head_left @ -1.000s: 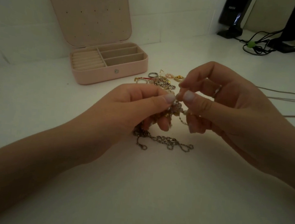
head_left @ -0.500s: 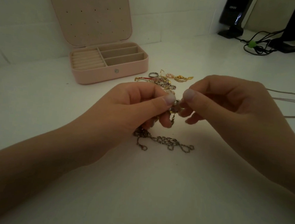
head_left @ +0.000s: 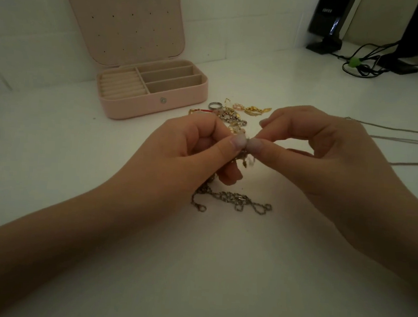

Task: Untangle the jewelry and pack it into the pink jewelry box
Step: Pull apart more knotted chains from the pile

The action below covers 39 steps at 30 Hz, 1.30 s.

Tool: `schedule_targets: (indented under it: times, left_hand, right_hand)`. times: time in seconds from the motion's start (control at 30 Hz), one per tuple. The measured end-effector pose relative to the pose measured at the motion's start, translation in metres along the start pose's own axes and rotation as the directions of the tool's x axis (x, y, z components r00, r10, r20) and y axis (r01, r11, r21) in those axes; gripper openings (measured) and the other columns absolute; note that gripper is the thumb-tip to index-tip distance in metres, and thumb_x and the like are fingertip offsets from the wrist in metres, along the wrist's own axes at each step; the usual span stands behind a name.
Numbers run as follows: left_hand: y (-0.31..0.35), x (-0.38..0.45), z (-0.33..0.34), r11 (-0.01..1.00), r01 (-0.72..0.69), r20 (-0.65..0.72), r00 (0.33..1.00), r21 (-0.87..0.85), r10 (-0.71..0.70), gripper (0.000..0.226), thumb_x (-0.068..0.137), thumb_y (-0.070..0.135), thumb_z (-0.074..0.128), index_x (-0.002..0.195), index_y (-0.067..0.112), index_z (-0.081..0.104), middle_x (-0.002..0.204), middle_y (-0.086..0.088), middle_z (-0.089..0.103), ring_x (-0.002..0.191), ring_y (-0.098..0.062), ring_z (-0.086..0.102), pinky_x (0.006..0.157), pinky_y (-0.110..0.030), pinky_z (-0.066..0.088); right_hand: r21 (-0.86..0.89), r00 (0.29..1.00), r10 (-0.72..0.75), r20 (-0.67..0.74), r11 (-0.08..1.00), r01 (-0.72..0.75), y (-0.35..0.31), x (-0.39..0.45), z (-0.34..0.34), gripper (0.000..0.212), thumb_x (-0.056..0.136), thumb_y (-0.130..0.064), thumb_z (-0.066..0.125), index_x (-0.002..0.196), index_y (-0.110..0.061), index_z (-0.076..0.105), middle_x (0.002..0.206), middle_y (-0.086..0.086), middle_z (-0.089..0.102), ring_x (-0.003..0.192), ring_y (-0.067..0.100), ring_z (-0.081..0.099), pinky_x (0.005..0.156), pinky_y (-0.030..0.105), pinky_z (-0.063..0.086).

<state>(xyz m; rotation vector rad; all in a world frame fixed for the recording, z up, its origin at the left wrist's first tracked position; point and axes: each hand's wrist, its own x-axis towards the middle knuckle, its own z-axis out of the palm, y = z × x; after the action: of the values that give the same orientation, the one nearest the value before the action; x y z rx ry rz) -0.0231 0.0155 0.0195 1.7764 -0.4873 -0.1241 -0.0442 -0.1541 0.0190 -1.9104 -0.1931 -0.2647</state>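
Note:
My left hand (head_left: 191, 151) and my right hand (head_left: 324, 153) meet thumb to thumb at the middle of the white table, both pinching a small tangled knot of jewelry (head_left: 245, 159). From that knot a silver chain (head_left: 234, 201) hangs down and trails over the table below my hands. Behind my fingers lies a pile of gold, pink and silver pieces (head_left: 234, 115), with a silver ring at its left. The pink jewelry box (head_left: 157, 103) stands open at the back left, its ring rolls and three compartments bare.
Thin chains (head_left: 406, 139) stretch across the table at the right edge. A black speaker (head_left: 328, 22), a dark stand and a bundle of black cables (head_left: 362, 65) with a green tie sit at the back right. A white wall runs behind the box.
My right hand has dropped lower and turned, its fingers now arched over the knot. The gold pieces behind it have come into view. My left hand has barely moved.

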Motion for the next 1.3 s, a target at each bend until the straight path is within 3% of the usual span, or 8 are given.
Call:
schedule_targets:
  times: [0.13,0.37,0.5,0.67,0.8,0.87,0.93,1.3]
  left_hand:
    - [0.0013,0.0006,-0.0001,0.999,-0.009,-0.018,1.000,0.033,0.009,0.031,0.074,0.042,0.054,0.081,0.013,0.063,0.066,0.004,0.071,0.062,-0.004,0.064,0.060,-0.015,0.048]
    - [-0.0030,-0.0010,-0.0035,0.950,-0.138,-0.010,0.989,0.282,0.146,0.019,0.088,0.036,0.053,0.079,0.022,0.061,0.079,0.016,0.070,0.079,0.000,0.064,0.068,-0.007,0.044]
    - [-0.0065,-0.0007,-0.0036,0.925,-0.183,-0.020,0.979,0.332,0.201,0.014,0.088,0.032,0.052,0.079,0.024,0.058,0.081,0.014,0.067,0.082,-0.001,0.061,0.068,-0.008,0.043]
    - [-0.0077,0.0000,-0.0021,0.938,-0.182,-0.045,0.978,0.296,0.204,0.015,0.090,0.034,0.051,0.078,0.028,0.058,0.075,0.019,0.063,0.074,0.000,0.059,0.068,-0.007,0.041]
    - [-0.0055,0.0023,-0.0022,0.996,-0.089,-0.004,0.996,0.008,0.089,0.019,0.090,0.032,0.054,0.078,0.022,0.064,0.075,0.008,0.068,0.075,-0.007,0.065,0.072,-0.020,0.052]
    - [-0.0040,0.0035,-0.0014,0.969,0.030,0.034,0.999,-0.244,-0.022,0.018,0.087,0.029,0.057,0.078,0.015,0.065,0.074,0.000,0.070,0.072,-0.012,0.068,0.069,-0.022,0.056]
    - [-0.0029,0.0038,-0.0015,0.943,0.073,0.055,0.997,-0.325,-0.059,0.013,0.077,0.022,0.057,0.083,0.011,0.061,0.073,-0.006,0.070,0.068,-0.015,0.068,0.065,-0.022,0.056]
    - [-0.0029,-0.0009,-0.0044,0.981,-0.167,-0.025,0.985,0.097,0.170,0.009,0.082,0.024,0.069,0.088,0.018,0.069,0.070,0.003,0.072,0.065,-0.011,0.070,0.058,-0.017,0.051]
  right_hand:
    - [0.103,0.984,0.140,0.105,0.983,-0.151,0.0023,0.0028,-0.0001,0.018,0.073,-0.040,0.075,0.074,-0.022,0.072,0.083,-0.002,0.064,0.078,0.008,0.055,0.076,0.030,0.040]
    - [0.281,0.946,0.217,0.240,0.917,-0.282,0.0015,0.0049,0.0001,0.017,0.065,-0.029,0.069,0.076,-0.016,0.071,0.064,-0.007,0.055,0.062,0.004,0.045,0.055,0.017,0.038]
    - [0.009,0.987,0.034,0.157,0.999,-0.036,0.0045,0.0047,-0.0029,0.013,0.082,-0.032,0.071,0.074,-0.022,0.067,0.063,-0.013,0.058,0.061,0.003,0.049,0.057,0.016,0.040]
    - [-0.382,0.945,-0.308,0.113,0.864,0.328,0.0043,0.0038,-0.0017,0.009,0.083,-0.029,0.059,0.076,-0.024,0.059,0.073,-0.013,0.054,0.077,0.007,0.054,0.066,0.012,0.041]
    - [-0.350,0.943,-0.320,0.093,0.876,0.332,0.0047,0.0039,-0.0026,0.009,0.085,-0.027,0.059,0.077,-0.024,0.059,0.073,-0.012,0.056,0.075,0.007,0.054,0.063,0.013,0.040]
    - [-0.295,0.953,-0.290,0.083,0.907,0.301,0.0048,0.0045,-0.0031,0.009,0.084,-0.029,0.059,0.077,-0.025,0.060,0.077,-0.012,0.059,0.072,0.005,0.054,0.062,0.011,0.039]
    - [-0.283,0.953,-0.291,0.079,0.910,0.302,0.0050,0.0049,-0.0033,0.007,0.084,-0.030,0.059,0.078,-0.026,0.061,0.080,-0.013,0.060,0.073,0.005,0.055,0.062,0.012,0.040]
    - [-0.410,0.901,-0.415,0.126,0.805,0.429,0.0049,0.0027,-0.0033,0.014,0.090,-0.032,0.053,0.085,-0.020,0.059,0.081,-0.015,0.056,0.081,0.005,0.055,0.068,0.012,0.045]
